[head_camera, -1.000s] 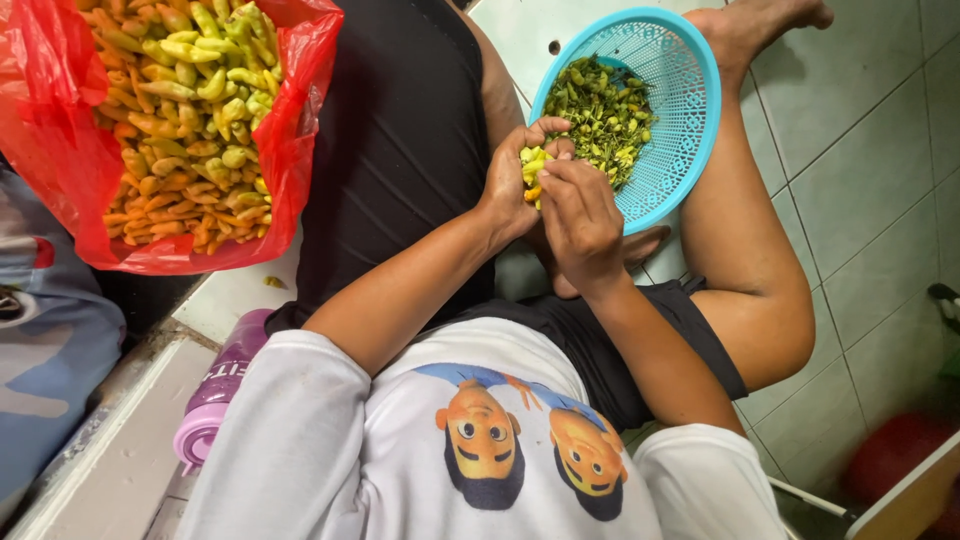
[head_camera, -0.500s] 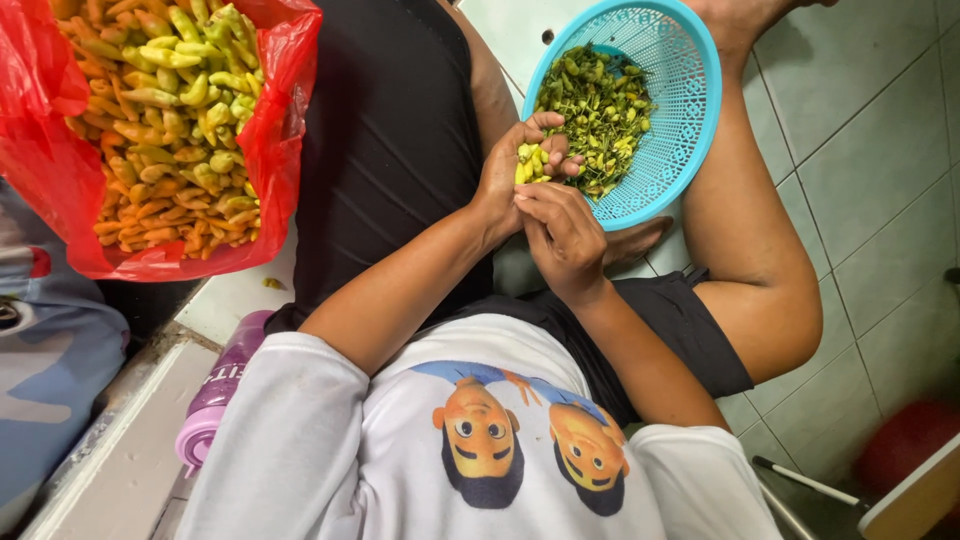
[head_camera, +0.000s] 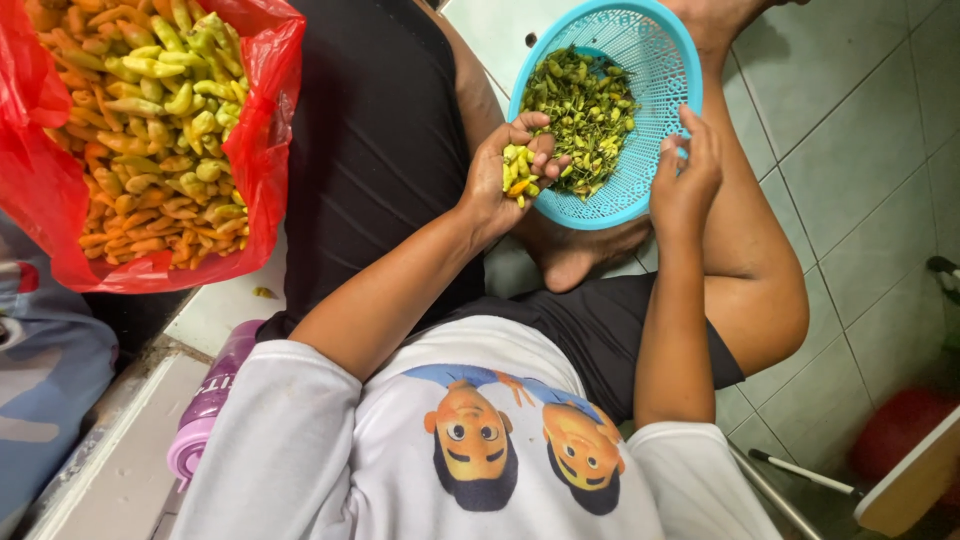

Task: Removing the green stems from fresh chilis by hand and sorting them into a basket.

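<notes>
My left hand (head_camera: 497, 180) is cupped around a small heap of yellow-green chillies (head_camera: 518, 170), right at the left rim of a blue plastic basket (head_camera: 655, 60). A pile of green chilli stems (head_camera: 585, 115) lies in the basket, which rests on my folded leg. My right hand (head_camera: 685, 175) hovers over the basket's right rim, thumb apart from the fingers, with nothing visible in it. An open red plastic bag (head_camera: 265, 110) full of yellow, green and orange chillies (head_camera: 150, 120) lies at the upper left.
A purple bottle (head_camera: 212, 395) lies on the white ledge at the lower left, beside blue-grey cloth (head_camera: 45, 380). Pale green floor tiles (head_camera: 860, 150) spread to the right. A red object (head_camera: 900, 435) and a thin rod (head_camera: 800, 470) are at the lower right.
The two hands were together at the basket's left rim. My right hand has moved away to the right rim, while my left hand stays cupped on the chillies.
</notes>
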